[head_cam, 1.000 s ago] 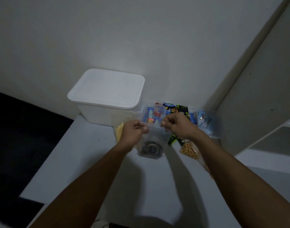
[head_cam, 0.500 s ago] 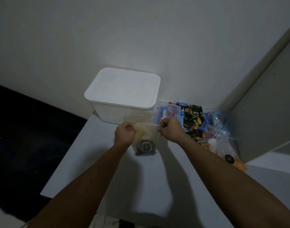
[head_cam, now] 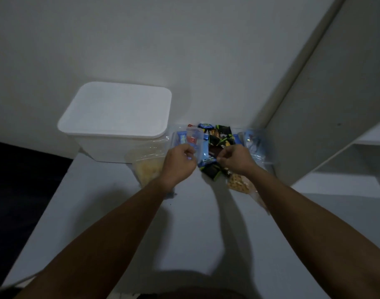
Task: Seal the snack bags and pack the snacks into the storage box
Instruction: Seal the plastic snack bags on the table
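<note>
Snack bags (head_cam: 208,145) lie in a pile at the table's far edge against the wall (head_cam: 184,50), just right of the box (head_cam: 118,126). Box lid is on; contents are hidden. Left hand (head_cam: 178,162) and right hand (head_cam: 235,160) hover over the pile with fingers curled. Both hands appear to pinch a clear bag (head_cam: 197,145) holding blue and red packets, but motion blur and dim light make the contact hard to confirm. Bag seal state cannot be determined.

A clear bag of yellow snacks (head_cam: 148,167) lies against the box front, partly covered by the left wrist. A bag of nuts (head_cam: 238,183) is partly hidden under the right wrist. A 3rd clear bag (head_cam: 255,143) sits at the pile's right end, touching the cabinet panel (head_cam: 325,104); its contents are unclear.

Table (head_cam: 124,212) surface is bare between the forearms and on the near left. Left table edge drops to a dark area. Shelves (head_cam: 357,169) bound the right side.
</note>
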